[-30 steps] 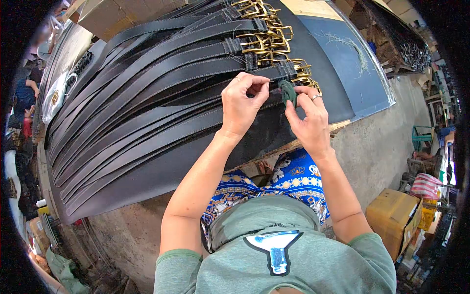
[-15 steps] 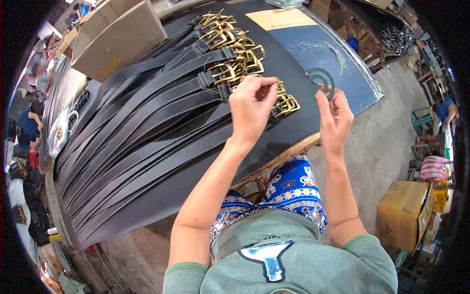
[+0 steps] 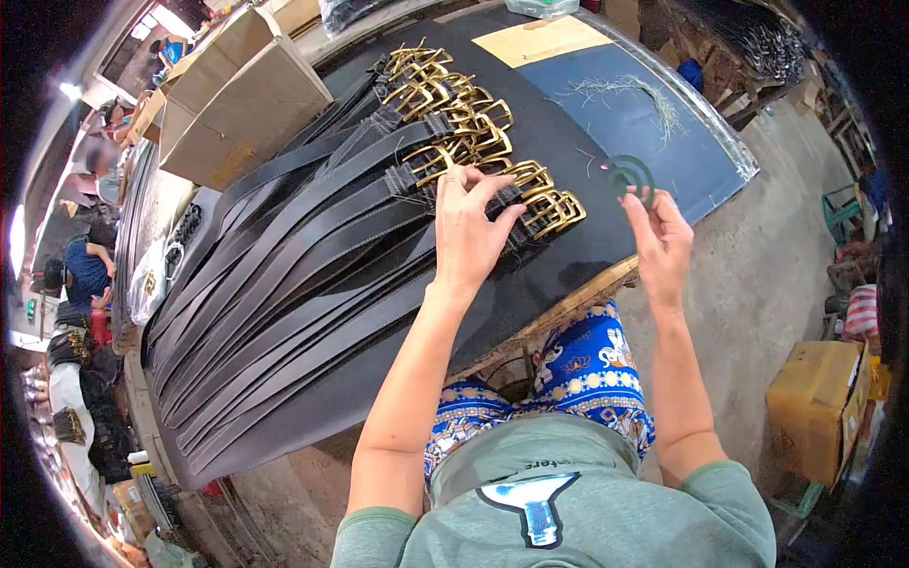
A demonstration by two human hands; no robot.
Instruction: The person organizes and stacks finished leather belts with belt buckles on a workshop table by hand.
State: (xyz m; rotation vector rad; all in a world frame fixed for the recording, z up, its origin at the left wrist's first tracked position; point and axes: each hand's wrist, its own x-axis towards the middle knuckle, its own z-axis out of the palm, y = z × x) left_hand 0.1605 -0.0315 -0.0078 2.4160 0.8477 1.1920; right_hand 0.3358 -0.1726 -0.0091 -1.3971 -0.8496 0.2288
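Black belts (image 3: 284, 284) lie fanned across the table (image 3: 606, 256), long axes running from lower left up to brass buckles (image 3: 473, 133) at upper right. The left hand (image 3: 469, 232), fingers spread fairly wide, presses flat on the nearest belt just behind its buckle (image 3: 549, 210). To its right, well apart, the right hand (image 3: 661, 241) pinches a green roll of tape (image 3: 630, 177) between fingertips, held upright above the table, face toward the camera.
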